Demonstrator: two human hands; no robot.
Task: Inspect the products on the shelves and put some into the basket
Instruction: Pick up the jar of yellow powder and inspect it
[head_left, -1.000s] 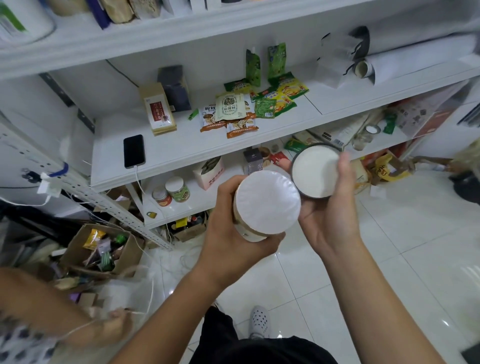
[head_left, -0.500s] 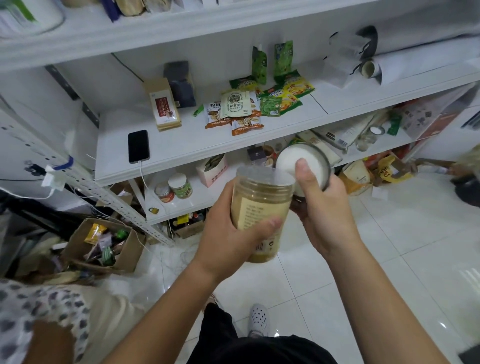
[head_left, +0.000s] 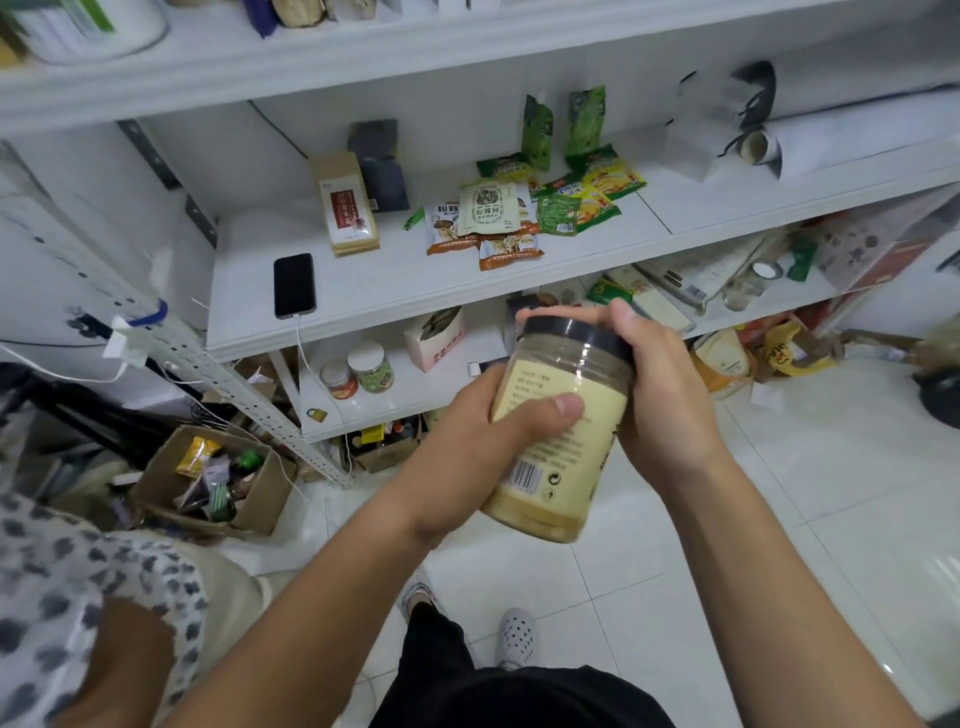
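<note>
Since the earlier frame, lid (head_left: 571, 332) now sits on jar (head_left: 558, 441); right hand (head_left: 660, 395) grips lid to tighten, left hand (head_left: 483, 447) clasps jar steady.

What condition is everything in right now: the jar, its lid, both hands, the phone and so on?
Powder jar: tilted, held in the air.
Black lid: on the jar's mouth.
Left hand: grips the jar's body.
Right hand: grips the lid.
Phone: flat on the shelf, cable plugged in.
Cardboard box: open, holding packets.
</note>
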